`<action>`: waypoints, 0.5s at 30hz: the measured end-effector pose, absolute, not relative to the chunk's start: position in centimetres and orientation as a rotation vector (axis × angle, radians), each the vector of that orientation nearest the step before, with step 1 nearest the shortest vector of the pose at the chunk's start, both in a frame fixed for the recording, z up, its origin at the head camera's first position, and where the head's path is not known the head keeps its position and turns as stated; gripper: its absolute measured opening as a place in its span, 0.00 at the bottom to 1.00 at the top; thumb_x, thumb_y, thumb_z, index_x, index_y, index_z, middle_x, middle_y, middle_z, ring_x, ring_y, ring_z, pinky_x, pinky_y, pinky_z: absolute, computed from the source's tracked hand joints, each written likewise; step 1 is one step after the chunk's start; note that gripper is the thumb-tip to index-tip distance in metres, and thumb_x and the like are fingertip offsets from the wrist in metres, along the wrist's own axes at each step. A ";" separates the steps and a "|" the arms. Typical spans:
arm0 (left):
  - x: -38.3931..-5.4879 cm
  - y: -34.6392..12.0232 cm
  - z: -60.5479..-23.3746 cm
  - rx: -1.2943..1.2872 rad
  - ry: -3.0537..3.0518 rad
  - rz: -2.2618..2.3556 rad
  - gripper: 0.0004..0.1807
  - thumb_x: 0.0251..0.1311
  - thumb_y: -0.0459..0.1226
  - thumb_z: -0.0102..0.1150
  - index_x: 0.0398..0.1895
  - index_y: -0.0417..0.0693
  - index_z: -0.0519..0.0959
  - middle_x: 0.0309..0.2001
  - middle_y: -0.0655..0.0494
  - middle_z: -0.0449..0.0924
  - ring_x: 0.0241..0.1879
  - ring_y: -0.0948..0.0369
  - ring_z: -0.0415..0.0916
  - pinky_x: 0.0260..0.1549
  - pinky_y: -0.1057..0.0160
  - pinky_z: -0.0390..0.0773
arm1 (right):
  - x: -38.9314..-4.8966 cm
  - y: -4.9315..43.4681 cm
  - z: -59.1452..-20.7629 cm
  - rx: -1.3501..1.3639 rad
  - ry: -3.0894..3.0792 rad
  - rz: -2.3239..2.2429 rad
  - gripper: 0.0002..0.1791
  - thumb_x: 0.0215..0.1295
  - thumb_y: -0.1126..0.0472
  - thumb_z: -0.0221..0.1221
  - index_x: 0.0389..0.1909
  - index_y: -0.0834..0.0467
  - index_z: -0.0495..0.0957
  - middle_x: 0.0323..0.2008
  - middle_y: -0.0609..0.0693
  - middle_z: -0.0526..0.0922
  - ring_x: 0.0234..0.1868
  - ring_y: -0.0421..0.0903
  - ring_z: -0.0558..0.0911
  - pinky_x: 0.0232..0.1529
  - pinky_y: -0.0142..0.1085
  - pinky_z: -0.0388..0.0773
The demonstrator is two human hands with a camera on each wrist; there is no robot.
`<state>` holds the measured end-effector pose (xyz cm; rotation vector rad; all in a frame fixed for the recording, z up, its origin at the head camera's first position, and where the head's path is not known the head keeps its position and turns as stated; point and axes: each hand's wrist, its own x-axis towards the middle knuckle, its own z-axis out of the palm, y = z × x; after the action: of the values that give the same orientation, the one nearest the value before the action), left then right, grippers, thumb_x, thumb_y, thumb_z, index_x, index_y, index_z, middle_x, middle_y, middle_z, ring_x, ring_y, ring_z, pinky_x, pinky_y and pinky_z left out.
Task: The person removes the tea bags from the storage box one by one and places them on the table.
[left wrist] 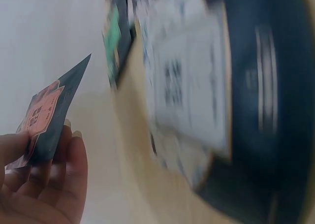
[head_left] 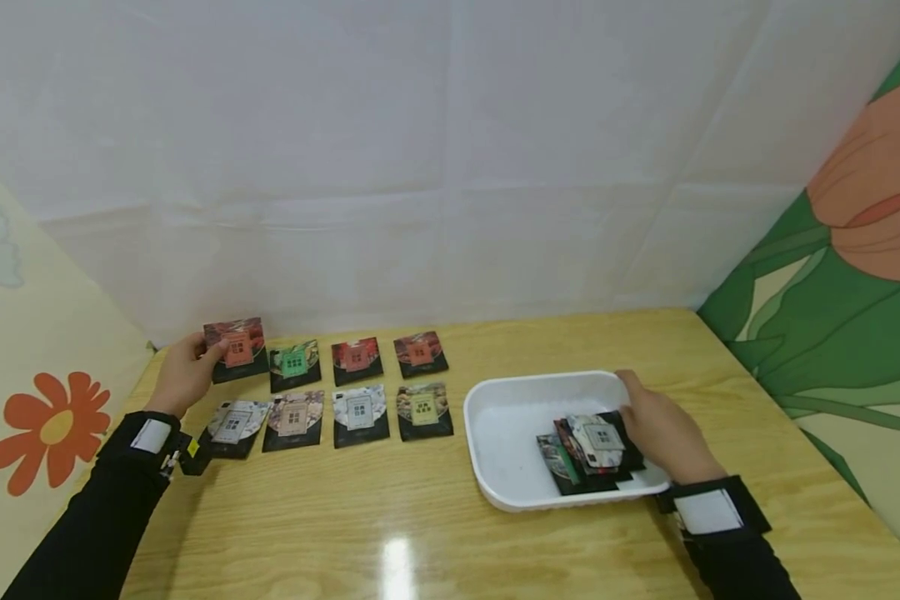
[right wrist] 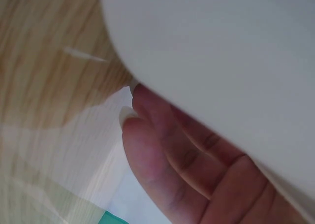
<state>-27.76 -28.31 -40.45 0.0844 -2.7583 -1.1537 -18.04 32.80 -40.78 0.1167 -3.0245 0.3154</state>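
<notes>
Packet [head_left: 246,357] at nine o'clock is looking light, slippery, best edge-held; left grip [head_left: 183,372] is pinching it, right grip [head_left: 663,435] clasping tray [head_left: 506,433] at three.

You pinch a flat, square, red-and-black packet [head_left: 246,360] with a salmon label, tilted, far to your left; rightward, your white rectangular plastic tray [head_left: 506,442] holds overlapping small dark-edged packets [head_left: 596,450].
</notes>
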 end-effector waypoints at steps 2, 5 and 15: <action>-28.0 -29.1 -40.7 0.102 -2.780 -1.143 0.29 0.73 0.53 0.35 0.49 0.32 0.69 0.30 0.46 0.68 0.22 0.59 0.62 0.19 0.61 0.63 | -18.1 32.8 -40.8 0.119 -3.021 0.312 0.27 0.64 0.68 0.54 0.63 0.70 0.60 0.37 0.68 0.80 0.31 0.56 0.82 0.27 0.46 0.75; -28.3 -30.2 -41.0 0.092 -2.808 -1.110 0.26 0.73 0.51 0.35 0.41 0.33 0.67 0.26 0.48 0.65 0.21 0.59 0.61 0.20 0.61 0.61 | -18.1 32.8 -40.8 0.114 -3.024 0.306 0.27 0.64 0.68 0.54 0.63 0.70 0.60 0.37 0.68 0.80 0.31 0.56 0.82 0.27 0.46 0.75; -29.1 -31.4 -42.0 0.210 -2.903 -1.055 0.23 0.73 0.45 0.39 0.39 0.29 0.70 0.29 0.46 0.67 0.30 0.54 0.64 0.25 0.62 0.63 | -18.0 32.7 -40.7 0.092 -3.042 0.315 0.27 0.65 0.68 0.54 0.63 0.70 0.60 0.39 0.69 0.80 0.33 0.57 0.82 0.29 0.47 0.75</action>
<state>-29.12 -31.35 -41.96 0.2100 -2.9034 -1.0549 -18.04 32.67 -40.67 0.0915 -3.0421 0.3151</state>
